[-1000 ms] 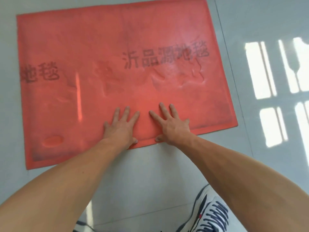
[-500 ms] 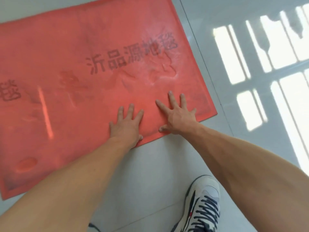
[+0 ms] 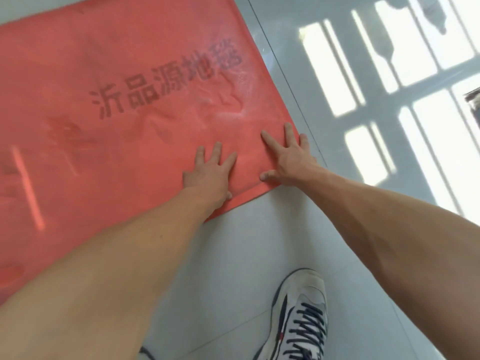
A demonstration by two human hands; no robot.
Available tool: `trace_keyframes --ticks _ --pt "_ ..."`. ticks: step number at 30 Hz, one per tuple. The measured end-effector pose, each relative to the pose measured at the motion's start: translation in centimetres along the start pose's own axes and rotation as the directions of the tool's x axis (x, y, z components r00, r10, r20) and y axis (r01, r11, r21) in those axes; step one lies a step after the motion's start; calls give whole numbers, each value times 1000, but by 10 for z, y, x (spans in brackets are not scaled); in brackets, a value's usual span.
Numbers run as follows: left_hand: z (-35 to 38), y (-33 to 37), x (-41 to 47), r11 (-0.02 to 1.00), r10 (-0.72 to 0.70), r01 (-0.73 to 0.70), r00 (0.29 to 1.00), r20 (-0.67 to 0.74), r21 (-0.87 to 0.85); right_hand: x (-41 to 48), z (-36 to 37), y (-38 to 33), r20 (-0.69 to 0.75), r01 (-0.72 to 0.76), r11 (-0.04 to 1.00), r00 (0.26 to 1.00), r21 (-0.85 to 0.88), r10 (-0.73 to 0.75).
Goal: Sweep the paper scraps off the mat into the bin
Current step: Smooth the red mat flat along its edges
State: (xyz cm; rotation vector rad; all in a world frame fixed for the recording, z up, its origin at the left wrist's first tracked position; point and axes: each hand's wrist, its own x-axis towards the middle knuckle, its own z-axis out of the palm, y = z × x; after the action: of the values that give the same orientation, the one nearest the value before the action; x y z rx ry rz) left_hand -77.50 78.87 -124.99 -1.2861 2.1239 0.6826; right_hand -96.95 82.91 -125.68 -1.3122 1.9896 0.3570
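Note:
A red mat with dark printed characters lies flat on the grey tiled floor. My left hand presses flat on the mat near its front edge, fingers apart. My right hand lies flat on the mat's near right corner, fingers spread, the outer fingers reaching over the mat's right edge. Neither hand holds anything. No paper scraps and no bin are in view.
The glossy grey floor extends in front of and to the right of the mat. Bright window reflections lie on the tiles at the right. My white and navy laced sneaker stands on the floor at the bottom.
Both hands have slid to the right along the mat's front edge, the right hand reaching the corner. The view has shifted right and closer, so the mat's left part is out of frame.

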Motion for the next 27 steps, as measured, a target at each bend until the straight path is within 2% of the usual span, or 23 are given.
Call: trace_keyframes --ticks 3,6,8,12,17,23,27 --pt "-10 10 -2 996 8 -7 1000 -18 88 3 -11 -3 -4 -12 999 1000 -49 12" --pt "-27 11 6 992 46 -37 997 -67 124 16 -34 -10 -63 1 1000 998 -19 -2" --pt "-39 5 18 995 22 -15 998 -65 95 27 -44 -16 -88 40 999 995 3 -40" --pt "-41 -2 36 997 -83 83 996 42 2 40 -33 -23 -75 54 998 996 -35 -57" --pt "-42 -2 35 994 -82 88 992 99 -66 53 -56 -34 -24 60 987 998 -151 -64" --pt "-42 -5 36 991 -47 60 994 101 -124 87 -100 -59 -119 90 992 988 -83 -100" --pt "-41 -4 44 988 -58 76 989 138 -132 107 -89 -81 -131 77 995 988 -67 -85"
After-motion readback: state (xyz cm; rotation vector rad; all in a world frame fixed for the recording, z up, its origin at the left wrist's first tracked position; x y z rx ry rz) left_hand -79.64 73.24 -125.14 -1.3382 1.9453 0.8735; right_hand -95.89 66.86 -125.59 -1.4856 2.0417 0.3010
